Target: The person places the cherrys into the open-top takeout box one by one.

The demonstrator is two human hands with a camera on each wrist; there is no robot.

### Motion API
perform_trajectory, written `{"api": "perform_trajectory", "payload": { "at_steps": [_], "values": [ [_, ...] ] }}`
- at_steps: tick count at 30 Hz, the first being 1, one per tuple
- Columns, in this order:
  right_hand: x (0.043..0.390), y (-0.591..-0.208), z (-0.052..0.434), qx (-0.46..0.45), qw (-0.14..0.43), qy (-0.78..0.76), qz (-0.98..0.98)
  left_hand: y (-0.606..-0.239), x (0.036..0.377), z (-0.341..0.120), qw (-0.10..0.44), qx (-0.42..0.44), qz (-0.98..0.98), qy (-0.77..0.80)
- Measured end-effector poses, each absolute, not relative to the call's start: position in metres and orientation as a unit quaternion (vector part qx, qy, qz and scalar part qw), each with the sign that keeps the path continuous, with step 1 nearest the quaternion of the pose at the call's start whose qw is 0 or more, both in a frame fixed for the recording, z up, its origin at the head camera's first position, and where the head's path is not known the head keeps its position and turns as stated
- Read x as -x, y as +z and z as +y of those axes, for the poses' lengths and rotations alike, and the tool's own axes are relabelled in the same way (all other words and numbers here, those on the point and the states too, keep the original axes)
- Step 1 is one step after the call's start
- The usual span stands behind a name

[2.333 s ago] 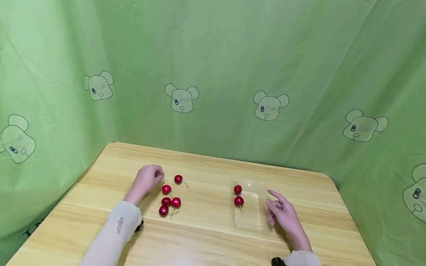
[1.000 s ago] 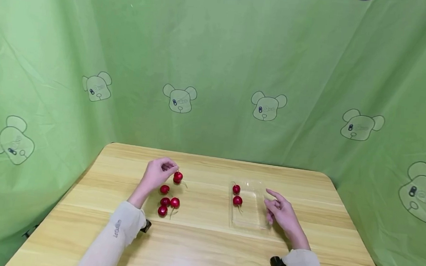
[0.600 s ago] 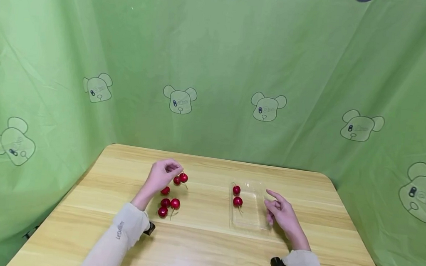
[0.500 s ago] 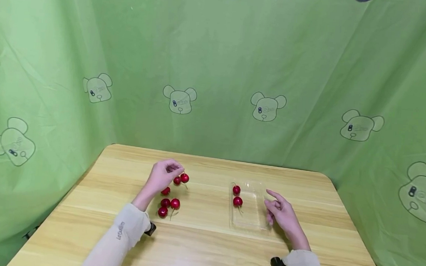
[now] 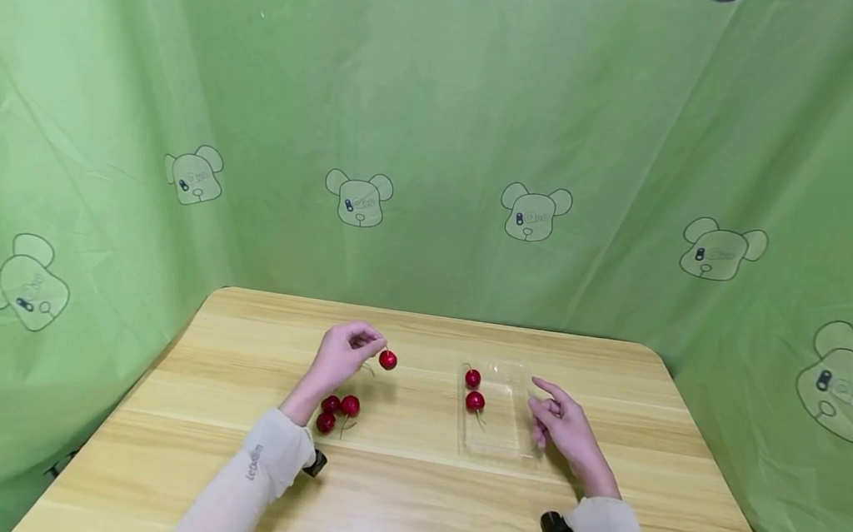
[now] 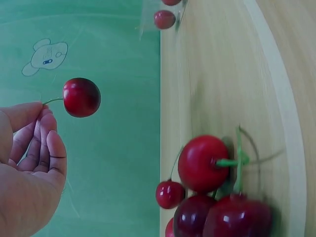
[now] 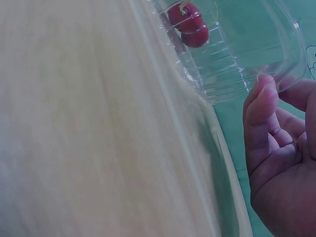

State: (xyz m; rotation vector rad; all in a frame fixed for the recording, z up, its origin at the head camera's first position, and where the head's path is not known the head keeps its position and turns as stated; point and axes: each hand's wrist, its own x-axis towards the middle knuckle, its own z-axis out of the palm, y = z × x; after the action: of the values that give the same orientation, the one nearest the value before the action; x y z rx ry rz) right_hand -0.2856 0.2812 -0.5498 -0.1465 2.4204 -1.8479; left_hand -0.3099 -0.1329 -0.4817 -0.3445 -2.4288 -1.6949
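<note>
The left hand (image 5: 340,358) pinches the thin green stem of a cherry (image 5: 387,360) between thumb and fingertips, so the fruit hangs free in the air, above the wooden table (image 5: 408,498) and between the loose cherries and the clear plastic tray (image 5: 510,440); holding it by the stem keeps the fingers off the soft flesh, to judge by the left wrist view, where the cherry (image 6: 81,97) dangles just past the fingertips (image 6: 49,129). The right hand (image 5: 564,427) rests at the tray's right edge, its fingers loosely spread and lightly bent, some fingertips (image 7: 264,94) touching the tray's rim as if to steady the light container; it grips nothing. Two cherries (image 5: 473,390) already lie in the tray's far left corner, one just nearer than the other. A cluster of loose cherries (image 5: 336,412) sits on the table left of the tray, just beside the left wrist, their stems pointing various ways. Nothing lies on the tabletop between the held cherry and the tray. A green cloth backdrop (image 5: 437,133) printed with bear heads hangs behind and to both sides of the table.
</note>
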Motion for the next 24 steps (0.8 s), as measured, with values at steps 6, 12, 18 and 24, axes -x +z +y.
{"api": "perform_trajectory", "payload": {
  "at_steps": [6, 12, 18, 24],
  "values": [
    [0.287, -0.551, 0.281, 0.052, 0.042, -0.607, 0.792, -0.484, 0.310, -0.121, 0.078, 0.123, -0.808, -0.571],
    [0.287, -0.551, 0.281, 0.052, 0.044, -0.606, 0.793, -0.488, 0.308, -0.107, 0.071, 0.129, -0.801, -0.580],
    [0.286, -0.550, 0.281, 0.051, 0.044, -0.601, 0.797, -0.489, 0.309, -0.090, 0.060, 0.143, -0.805, -0.573],
    [0.286, -0.550, 0.280, 0.052, 0.043, -0.600, 0.797, -0.489, 0.309, -0.070, 0.054, 0.157, -0.804, -0.570]
  ]
}}
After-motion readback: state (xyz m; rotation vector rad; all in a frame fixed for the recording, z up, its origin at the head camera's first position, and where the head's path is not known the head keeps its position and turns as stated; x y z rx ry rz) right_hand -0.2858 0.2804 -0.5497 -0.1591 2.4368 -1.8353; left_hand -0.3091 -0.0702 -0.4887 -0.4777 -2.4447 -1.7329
